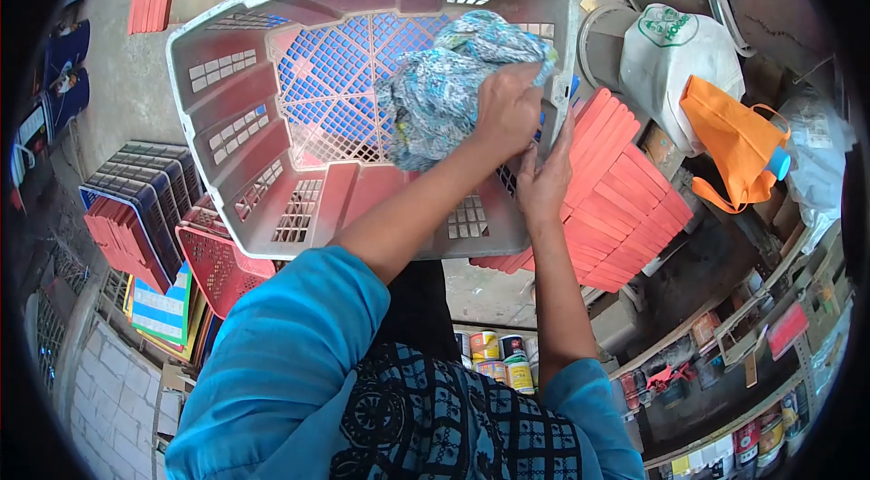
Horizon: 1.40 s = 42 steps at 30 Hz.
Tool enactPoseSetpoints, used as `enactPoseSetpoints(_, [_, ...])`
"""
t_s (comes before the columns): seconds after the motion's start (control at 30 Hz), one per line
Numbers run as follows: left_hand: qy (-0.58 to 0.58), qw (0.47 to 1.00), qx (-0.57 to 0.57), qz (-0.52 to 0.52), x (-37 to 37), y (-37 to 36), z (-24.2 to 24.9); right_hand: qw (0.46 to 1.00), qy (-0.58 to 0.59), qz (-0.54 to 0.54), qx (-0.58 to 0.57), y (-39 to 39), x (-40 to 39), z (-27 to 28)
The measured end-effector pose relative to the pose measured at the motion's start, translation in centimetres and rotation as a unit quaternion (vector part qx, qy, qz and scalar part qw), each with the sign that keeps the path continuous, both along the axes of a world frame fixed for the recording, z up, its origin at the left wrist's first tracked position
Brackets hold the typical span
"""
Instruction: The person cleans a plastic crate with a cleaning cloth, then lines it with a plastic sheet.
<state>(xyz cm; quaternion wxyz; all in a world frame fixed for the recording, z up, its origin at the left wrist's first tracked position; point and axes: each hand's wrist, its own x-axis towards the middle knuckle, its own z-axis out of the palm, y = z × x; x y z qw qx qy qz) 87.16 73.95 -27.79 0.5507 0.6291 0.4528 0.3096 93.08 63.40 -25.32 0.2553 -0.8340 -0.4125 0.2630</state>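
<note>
A large grey and pinkish plastic crate (340, 185) with grid openings is tilted in front of me, its open side facing me. Inside it, my left hand (509, 110) is closed on a crumpled blue, white and grey patterned cloth (444, 86), pressed near the crate's right wall. My right hand (546, 179) grips the right rim of the crate, thumb up along the edge. Part of its fingers is hidden behind the wall. Blue lattice shows through the crate's bottom.
Stacked red-orange slabs (625, 199) stand right of the crate. Beyond them are a white sack (680, 58) and an orange bag (734, 140). Dark crates (149, 181) and a red basket (213, 253) are at left. Paint cans (487, 346) sit below.
</note>
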Motion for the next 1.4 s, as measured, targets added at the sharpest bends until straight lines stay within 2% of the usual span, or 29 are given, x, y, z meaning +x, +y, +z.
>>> enactPoseSetpoints(0.07, [-0.063, 0.998, 0.022, 0.008, -0.7, -0.7, 1.3, 0.999, 0.03, -0.017, -0.014, 0.1, -0.2, 0.5])
enactPoseSetpoints(0.13, [-0.04, 0.997, 0.022, -0.065, -3.0, -1.2, 0.8, 0.995, 0.086, -0.04, -0.035, 0.5, -0.4, 1.2])
enactPoseSetpoints(0.17, [-0.027, 0.994, 0.022, -0.101, -4.5, -1.5, 0.0, 0.998, 0.055, -0.022, -0.02, 0.4, -0.3, 0.8])
enactPoseSetpoints(0.23, [0.066, 0.989, 0.069, -0.109, -7.6, -2.9, -3.8, 1.0, -0.007, 0.008, 0.008, -0.4, -0.1, -0.4])
enactPoseSetpoints(0.27, [0.111, 0.983, 0.091, -0.116, -8.4, -3.7, -5.9, 1.0, 0.002, 0.005, 0.005, -0.3, -0.2, -0.4])
enactPoseSetpoints(0.33, [0.168, 0.957, 0.22, -0.083, -7.5, -5.1, -10.4, 1.0, 0.019, 0.0, -0.005, -0.3, -0.2, 0.1])
enactPoseSetpoints(0.37, [0.195, 0.937, 0.281, -0.065, -6.6, -5.2, -10.9, 1.0, 0.022, -0.007, -0.003, -0.2, -0.3, 0.2])
enactPoseSetpoints(0.4, [0.229, 0.958, 0.154, -0.074, -4.8, -5.6, -11.3, 1.0, 0.025, -0.012, 0.0, -0.1, -0.4, 0.3])
enactPoseSetpoints(0.47, [0.28, 0.951, -0.102, -0.087, -0.7, -4.8, -9.4, 0.999, 0.024, -0.015, 0.022, 0.0, -0.3, 0.0])
enactPoseSetpoints(0.57, [0.1, 0.99, -0.09, 0.033, -0.7, -6.5, -5.4, 0.997, 0.026, -0.017, 0.064, -0.3, 0.1, -0.5])
enactPoseSetpoints(0.67, [-0.02, 0.983, -0.167, 0.074, -0.3, -7.0, -1.2, 0.995, 0.046, -0.037, 0.075, -0.4, -0.1, -0.2])
enactPoseSetpoints(0.73, [-0.039, 0.986, -0.159, 0.03, -0.5, -6.8, 2.7, 0.994, 0.051, -0.045, 0.081, -0.3, 0.3, -0.4])
enactPoseSetpoints(0.83, [-0.116, 0.975, -0.186, -0.033, -1.7, -7.4, 4.3, 0.982, 0.179, -0.06, 0.004, -3.9, 2.2, -2.5])
enactPoseSetpoints(0.87, [-0.152, 0.967, -0.197, -0.052, -2.5, -7.4, 4.4, 0.991, 0.122, -0.054, 0.02, -3.5, 1.3, -1.8])
enactPoseSetpoints(0.93, [-0.001, 0.995, 0.009, -0.099, -4.7, -7.1, 1.7, 0.99, 0.086, -0.048, 0.103, -1.6, 0.5, -0.5])
enactPoseSetpoints(0.97, [0.076, 0.983, 0.112, -0.121, -6.0, -6.8, -0.6, 0.986, 0.069, -0.046, 0.145, -1.1, 0.4, -0.2])
enactPoseSetpoints(1.03, [0.18, 0.972, 0.026, -0.149, -8.4, -6.3, -6.5, 0.985, 0.087, -0.059, 0.139, -1.4, 0.3, -0.3])
enactPoseSetpoints(1.1, [0.237, 0.957, 0.033, -0.166, -7.5, -5.8, -9.6, 0.984, 0.095, -0.055, 0.139, -1.2, 0.3, -0.2])
enactPoseSetpoints(1.23, [0.352, 0.919, -0.034, -0.178, -2.7, -7.1, -8.9, 0.986, 0.077, -0.056, 0.134, -1.4, 0.2, -0.3])
enactPoseSetpoints(1.27, [0.294, 0.945, -0.042, -0.134, -2.7, -7.1, -8.1, 0.986, 0.076, -0.06, 0.134, -1.4, 0.2, -0.5])
enactPoseSetpoints(1.33, [0.216, 0.963, 0.138, -0.081, -3.3, -10.0, -9.8, 0.985, 0.083, -0.065, 0.14, -1.3, 0.4, -0.6])
enactPoseSetpoints(1.37, [0.175, 0.956, 0.228, -0.057, -3.8, -9.7, -7.9, 0.983, 0.09, -0.067, 0.144, -1.3, 0.3, -0.7])
enactPoseSetpoints(1.4, [0.221, 0.966, 0.035, -0.133, -3.4, -9.7, -5.8, 0.982, 0.098, -0.071, 0.148, -1.2, 0.2, -0.7])
